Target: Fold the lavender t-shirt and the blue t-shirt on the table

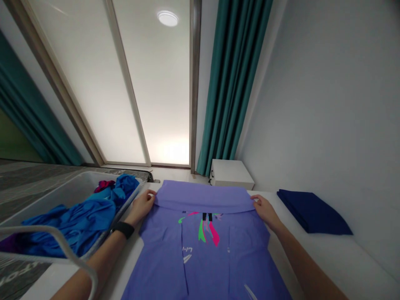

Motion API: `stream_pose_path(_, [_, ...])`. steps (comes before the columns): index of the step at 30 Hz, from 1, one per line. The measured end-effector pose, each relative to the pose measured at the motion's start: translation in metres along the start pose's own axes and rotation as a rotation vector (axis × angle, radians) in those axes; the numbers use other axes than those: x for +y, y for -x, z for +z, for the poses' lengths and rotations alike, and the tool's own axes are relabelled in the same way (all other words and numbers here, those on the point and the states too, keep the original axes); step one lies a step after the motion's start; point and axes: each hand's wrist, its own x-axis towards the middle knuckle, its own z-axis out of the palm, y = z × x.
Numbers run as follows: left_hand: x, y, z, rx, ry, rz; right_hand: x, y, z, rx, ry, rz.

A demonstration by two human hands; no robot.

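Observation:
A purple printed shirt (206,266) lies spread on the white table, its far end turned over into a straight band. Green, pink, black and white figures show on its front, partly covered by the fold. My left hand (144,205) pinches the left end of the folded band, and a black wristband (123,228) sits on that wrist. At the band's opposite end, my right hand (265,210) grips the corner between thumb and fingers. The near end of the shirt runs out of view.
On the left stands a white basket (70,183) of crumpled blue clothes (78,221), its pale handle (64,243) crossing the foreground. A folded navy cloth (312,211) rests on the table (353,266) at right, near the wall. Beyond are a small white cabinet (233,173) and teal curtains (234,91).

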Motion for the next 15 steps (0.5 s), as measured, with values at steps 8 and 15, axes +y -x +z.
stream_pose_path(8, [-0.016,0.002,0.003,0.03,-0.214,0.146,0.011,0.008,0.008,0.053,0.242,-0.14])
stream_pose_path(15, [-0.019,0.006,0.0,-0.009,-0.116,0.155,0.018,0.017,0.001,0.025,0.197,-0.187])
